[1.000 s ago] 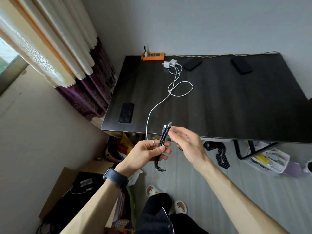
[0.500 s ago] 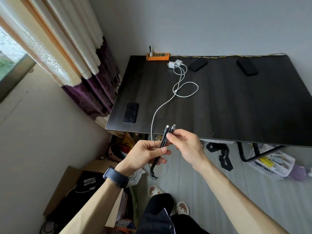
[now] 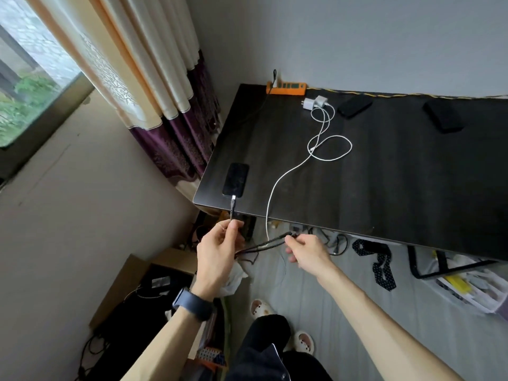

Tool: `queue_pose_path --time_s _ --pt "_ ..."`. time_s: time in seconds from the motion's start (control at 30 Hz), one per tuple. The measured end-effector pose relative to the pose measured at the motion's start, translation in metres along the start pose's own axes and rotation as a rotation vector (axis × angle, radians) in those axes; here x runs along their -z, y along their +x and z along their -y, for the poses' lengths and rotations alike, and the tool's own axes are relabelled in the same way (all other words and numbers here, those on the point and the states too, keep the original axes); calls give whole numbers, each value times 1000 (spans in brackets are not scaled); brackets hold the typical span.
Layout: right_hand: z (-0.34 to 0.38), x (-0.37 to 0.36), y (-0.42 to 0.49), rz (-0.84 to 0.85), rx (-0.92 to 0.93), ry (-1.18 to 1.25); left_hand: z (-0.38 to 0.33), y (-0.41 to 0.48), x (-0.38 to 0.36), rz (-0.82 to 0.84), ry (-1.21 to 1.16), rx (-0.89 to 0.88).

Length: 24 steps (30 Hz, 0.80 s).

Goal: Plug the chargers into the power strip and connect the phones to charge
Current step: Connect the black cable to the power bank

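My left hand [image 3: 220, 246] pinches one end of a black cable [image 3: 259, 245]; its silver connector [image 3: 233, 201] points up at the bottom edge of a black phone [image 3: 235, 179] lying on the near left corner of the dark table [image 3: 384, 174]. My right hand [image 3: 305, 250] pinches the cable's other end, just below the table's front edge. An orange power strip [image 3: 286, 88] lies at the back left. Two white chargers [image 3: 314, 103] with a white cable [image 3: 316, 144] lie beside it. Two more black phones [image 3: 354, 105] [image 3: 442, 118] lie at the back.
Curtains [image 3: 154, 78] hang to the left of the table. On the floor lie a cardboard box [image 3: 129, 279] with black gear, slippers [image 3: 261, 309], a patterned strap [image 3: 380, 262] and a clear bin [image 3: 467, 290] under the table's right side.
My hands have drawn apart, stretching the black cable out. The left hand moved up and left, bringing one connector to the near phone. The view shifted closer to the table's left corner.
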State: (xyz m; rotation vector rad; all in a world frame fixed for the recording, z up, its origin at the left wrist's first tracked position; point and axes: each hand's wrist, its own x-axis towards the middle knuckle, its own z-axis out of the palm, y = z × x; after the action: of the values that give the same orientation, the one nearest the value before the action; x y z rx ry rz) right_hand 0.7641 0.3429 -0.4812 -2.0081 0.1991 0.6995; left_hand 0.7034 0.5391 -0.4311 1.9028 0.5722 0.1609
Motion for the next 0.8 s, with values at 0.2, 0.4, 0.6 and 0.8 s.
queue_pose_path --time_s 0.2,0.4,0.6,0.8 --pt "12 -47 3 143 167 -151 35 -1 35 90 192 32" --pt "50 -88 28 128 286 4 53 31 29 253 378 -11" --pt "43 -94 62 66 134 61 76 112 36 724 641 133" --pt "40 -93 82 -61 -57 150 89 227 15 531 741 86"
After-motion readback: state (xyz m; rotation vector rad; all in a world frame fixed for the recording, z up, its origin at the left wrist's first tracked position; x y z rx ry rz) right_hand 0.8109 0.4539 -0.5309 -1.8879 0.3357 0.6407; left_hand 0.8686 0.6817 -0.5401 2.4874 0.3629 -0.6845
